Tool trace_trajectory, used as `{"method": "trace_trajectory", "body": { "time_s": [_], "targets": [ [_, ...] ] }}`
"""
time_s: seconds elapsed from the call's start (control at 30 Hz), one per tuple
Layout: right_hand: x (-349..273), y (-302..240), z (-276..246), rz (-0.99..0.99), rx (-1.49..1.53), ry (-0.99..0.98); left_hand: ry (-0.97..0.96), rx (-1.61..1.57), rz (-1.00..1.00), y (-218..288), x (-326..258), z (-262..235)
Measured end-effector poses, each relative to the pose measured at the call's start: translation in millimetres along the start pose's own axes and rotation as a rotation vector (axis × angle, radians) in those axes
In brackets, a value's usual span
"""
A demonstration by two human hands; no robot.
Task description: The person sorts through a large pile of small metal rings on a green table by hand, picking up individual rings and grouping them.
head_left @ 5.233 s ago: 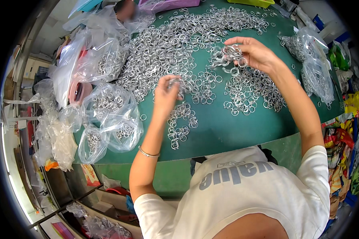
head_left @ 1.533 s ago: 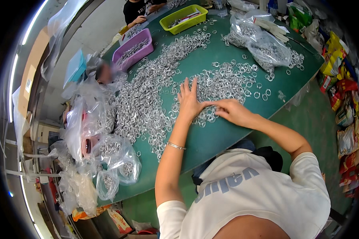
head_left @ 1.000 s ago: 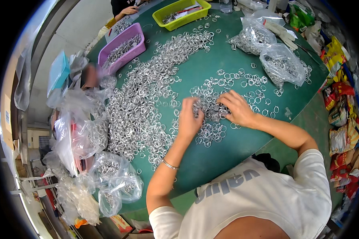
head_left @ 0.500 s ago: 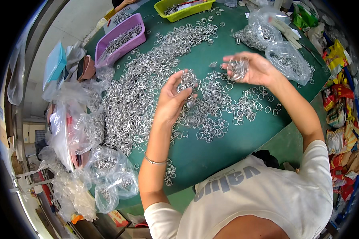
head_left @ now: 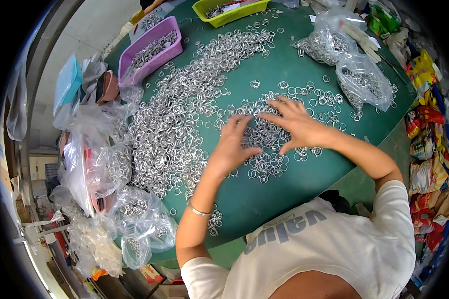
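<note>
Many small silvery metal rings lie loose on a green tabletop (head_left: 224, 192). A large heap of rings (head_left: 159, 134) spreads over the left and middle, up toward the far side. My left hand (head_left: 234, 142) is over the left side of a smaller ring pile (head_left: 267, 132), thumb and fingers apart. On that pile's right side rests my right hand (head_left: 297, 122), its fingers spread and curved over the rings. No ring shows gripped in either hand; the undersides of both are hidden.
A purple basket (head_left: 147, 55) and a yellow-green basket (head_left: 229, 12) hold metal pieces at the back. Clear plastic bags of rings lie at the right (head_left: 364, 82) and front left (head_left: 142, 219). A white glove (head_left: 361, 40) lies far right.
Both hands had rings in them, held apart above the table. Now they have come down closer together onto the small pile, and the rings have left them.
</note>
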State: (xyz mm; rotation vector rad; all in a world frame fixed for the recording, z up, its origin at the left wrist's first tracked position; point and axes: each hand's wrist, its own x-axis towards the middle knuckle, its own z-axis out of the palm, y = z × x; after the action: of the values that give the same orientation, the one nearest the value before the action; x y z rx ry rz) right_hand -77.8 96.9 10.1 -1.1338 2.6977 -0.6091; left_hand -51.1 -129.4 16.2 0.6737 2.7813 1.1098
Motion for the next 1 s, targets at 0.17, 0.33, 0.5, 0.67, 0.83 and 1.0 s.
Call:
{"method": "trace_trajectory", "body": {
  "time_s": [0.17, 0.33, 0.5, 0.67, 0.83, 1.0],
  "targets": [
    [3.5, 0.8, 16.9, -0.125, -0.116, 0.058, -0.006, 0.322, -0.022, -3.4, -5.4, 27.8],
    [3.4, 28.8, 16.2, -0.099, -0.044, 0.164, 0.056, 0.244, -0.002, -10.8, -8.1, 34.5],
    [5.6, 62.4, -10.9, 0.299, 0.684, 0.286, 0.225, -0.241, -0.290, -45.1, -3.5, 2.4],
    [4.0, 57.2, -60.4, 0.488, 1.235, 0.217, 0.297, -1.183, -0.537, -30.1, -1.6, -42.3],
    [6.9, 59.2, -75.8, 0.467, 1.021, 0.245, 0.344, -0.871, -0.413, -19.2, -2.1, -55.1],
    [1.9, 68.2, -56.1, 0.265, 0.545, 0.229, 0.388, -0.447, -0.318, -13.1, -9.4, -60.5]
  ]
}}
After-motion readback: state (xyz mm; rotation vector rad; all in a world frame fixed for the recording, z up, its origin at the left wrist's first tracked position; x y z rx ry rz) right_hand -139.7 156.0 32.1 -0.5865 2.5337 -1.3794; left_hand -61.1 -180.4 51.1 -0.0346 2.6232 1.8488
